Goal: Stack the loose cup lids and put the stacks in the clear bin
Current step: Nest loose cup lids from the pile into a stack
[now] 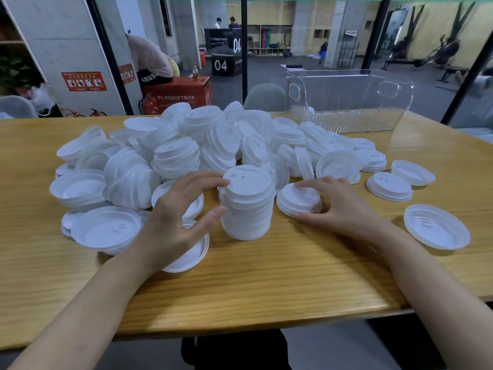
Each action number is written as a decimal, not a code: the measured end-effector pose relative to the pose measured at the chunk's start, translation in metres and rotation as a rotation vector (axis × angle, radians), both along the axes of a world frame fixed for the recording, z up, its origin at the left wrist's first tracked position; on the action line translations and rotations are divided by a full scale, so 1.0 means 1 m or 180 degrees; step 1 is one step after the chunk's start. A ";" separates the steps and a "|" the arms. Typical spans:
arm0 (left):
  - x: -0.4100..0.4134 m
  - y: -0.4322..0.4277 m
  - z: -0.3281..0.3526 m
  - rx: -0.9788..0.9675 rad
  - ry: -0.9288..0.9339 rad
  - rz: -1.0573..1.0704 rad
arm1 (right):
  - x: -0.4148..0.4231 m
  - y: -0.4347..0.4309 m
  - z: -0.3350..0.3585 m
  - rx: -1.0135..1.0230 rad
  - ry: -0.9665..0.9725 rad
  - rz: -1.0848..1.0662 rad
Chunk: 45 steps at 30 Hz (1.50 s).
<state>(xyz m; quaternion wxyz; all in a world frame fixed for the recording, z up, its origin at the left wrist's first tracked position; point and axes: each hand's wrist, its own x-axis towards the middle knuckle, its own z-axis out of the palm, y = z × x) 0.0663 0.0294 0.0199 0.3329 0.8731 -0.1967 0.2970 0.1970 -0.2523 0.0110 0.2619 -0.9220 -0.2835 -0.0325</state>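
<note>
A tall stack of white cup lids [248,204] stands upright on the wooden table [266,284], just in front of me. My left hand [178,217] curls round its left side, with fingertips on the top rim and the thumb low on the stack. Right beside it lies a short stack of lids [300,200], which my right hand [344,206] grips at the rim between fingers and thumb. A big heap of loose white lids [202,145] covers the table behind. The clear bin [346,102] stands at the far right, with one lid visible at its left end.
Single lids lie apart on the right: one upside down [436,227], one dome up [389,186], another upside down [413,172]. Upturned lids [106,231] crowd the left. A grey chair back [264,97] rises behind the table. People are visible beyond the glass.
</note>
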 end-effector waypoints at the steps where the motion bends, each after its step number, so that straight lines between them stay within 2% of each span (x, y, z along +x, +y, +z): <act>1: 0.000 0.000 0.000 -0.0008 0.0005 -0.0001 | 0.001 0.000 -0.001 0.0100 0.0030 0.0068; 8: 0.000 0.000 0.000 -0.0003 -0.0005 -0.0019 | 0.002 0.004 0.001 0.0897 0.0169 0.0339; 15: 0.000 0.000 0.000 -0.0015 0.0022 -0.0014 | 0.000 0.002 0.002 0.1237 0.0440 0.0405; 21: -0.001 0.000 0.000 -0.0006 0.0009 -0.0019 | -0.004 0.003 0.006 0.1200 0.0263 0.0253; 27: -0.001 -0.001 0.000 -0.0092 0.0001 0.0009 | -0.019 0.017 0.030 0.1702 -0.0003 0.0445; 33: -0.002 0.000 0.002 -0.0319 -0.0083 0.0140 | -0.034 0.050 0.039 0.1332 -0.0002 0.1111; 45: -0.001 0.001 0.000 -0.0189 0.0031 -0.0036 | -0.037 0.056 0.033 0.1209 -0.0065 0.1047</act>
